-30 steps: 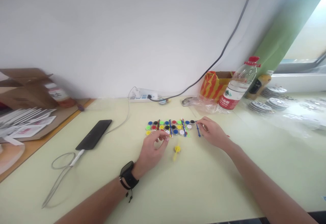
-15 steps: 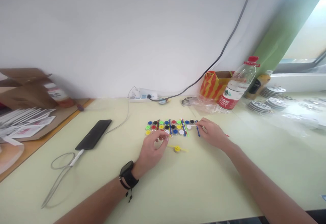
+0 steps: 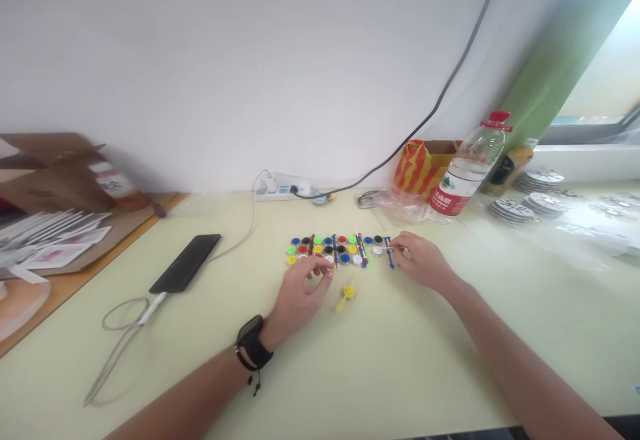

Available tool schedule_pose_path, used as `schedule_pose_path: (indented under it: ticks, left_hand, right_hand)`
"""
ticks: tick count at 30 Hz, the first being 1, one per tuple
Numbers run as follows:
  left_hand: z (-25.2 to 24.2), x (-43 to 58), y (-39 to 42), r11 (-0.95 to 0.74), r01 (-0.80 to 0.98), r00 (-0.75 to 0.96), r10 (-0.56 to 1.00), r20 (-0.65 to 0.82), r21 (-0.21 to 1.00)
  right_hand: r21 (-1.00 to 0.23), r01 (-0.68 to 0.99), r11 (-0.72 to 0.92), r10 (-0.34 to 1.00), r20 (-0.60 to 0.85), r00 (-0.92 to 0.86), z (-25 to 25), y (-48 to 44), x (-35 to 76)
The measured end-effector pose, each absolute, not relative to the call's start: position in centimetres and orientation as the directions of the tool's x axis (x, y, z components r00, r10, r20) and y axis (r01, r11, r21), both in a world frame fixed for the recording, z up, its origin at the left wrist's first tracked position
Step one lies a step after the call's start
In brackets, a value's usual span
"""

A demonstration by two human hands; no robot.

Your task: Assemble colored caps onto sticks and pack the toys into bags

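Observation:
A grid of small coloured round discs (image 3: 336, 249) with thin coloured sticks lies on the pale table (image 3: 380, 360). My left hand (image 3: 300, 297) rests just in front of the grid's left part, fingers curled near the discs. In front of the grid lies a yellow disc on a yellow stick (image 3: 347, 293), just right of my left hand. My right hand (image 3: 419, 261) is at the grid's right end, thumb and forefinger pinched on a thin pale stick (image 3: 387, 247) beside a blue stick (image 3: 389, 255).
A black phone (image 3: 185, 263) with a white cable lies to the left. A power strip (image 3: 281, 191) sits by the wall. A water bottle (image 3: 466, 175), an orange striped bag (image 3: 417, 167) and stacked discs (image 3: 530, 201) stand at the right. Cardboard and papers (image 3: 50, 240) are at the far left.
The yellow disc with its stick has turned on the table, from lying flat across to slanting. Both hands stay almost where they were.

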State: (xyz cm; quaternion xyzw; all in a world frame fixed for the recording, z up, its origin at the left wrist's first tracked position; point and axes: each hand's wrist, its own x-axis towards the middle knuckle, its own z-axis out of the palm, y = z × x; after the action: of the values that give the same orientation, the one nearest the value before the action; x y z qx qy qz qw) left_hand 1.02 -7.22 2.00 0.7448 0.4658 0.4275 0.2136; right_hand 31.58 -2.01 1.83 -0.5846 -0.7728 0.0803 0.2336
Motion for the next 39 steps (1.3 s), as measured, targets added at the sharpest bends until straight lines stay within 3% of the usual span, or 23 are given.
schedule_pose_path:
  ticks: [8, 13, 19, 26, 29, 33, 39]
  left_hand:
    - [1.6, 0.9, -7.4, -0.439, 0.533, 0.309, 0.897, 0.317, 0.723]
    - [2.3, 1.1, -7.8, -0.524, 0.507, 0.479, 0.831, 0.281, 0.685]
    - [3.0, 1.2, -8.6, -0.626, 0.399, 0.659, 0.704, 0.265, 0.670]
    - [2.3, 1.1, -8.2, -0.553, 0.484, 0.518, 0.806, 0.288, 0.678]
    - [1.8, 1.0, -7.8, -0.575, 0.501, 0.534, 0.793, 0.292, 0.646]
    - [1.5, 0.8, -7.7, -0.654, 0.484, 0.611, 0.728, 0.310, 0.582]
    - [1.9, 1.0, -7.7, -0.583, 0.496, 0.524, 0.792, 0.313, 0.644]
  right_hand:
    - [-0.325, 0.911, 0.253, 0.959, 0.206, -0.193, 3.2, -2.5, 32.0]
    - [-0.420, 0.843, 0.335, 0.940, 0.091, -0.328, 3.8, -3.0, 31.7]
    - [-0.589, 0.688, 0.424, 0.882, 0.096, -0.462, 3.8, -4.0, 29.9]
    - [-0.703, 0.565, 0.432, 0.863, 0.140, -0.485, 4.4, -5.4, 27.9]
    - [-0.742, 0.513, 0.433, 0.855, 0.157, -0.494, 5.0, -5.8, 27.7]
    - [-0.789, 0.425, 0.443, 0.764, 0.085, -0.640, 4.7, -6.5, 26.6]
    - [-0.762, 0.478, 0.438, 0.698, -0.047, -0.715, 4.6, -6.7, 26.4]
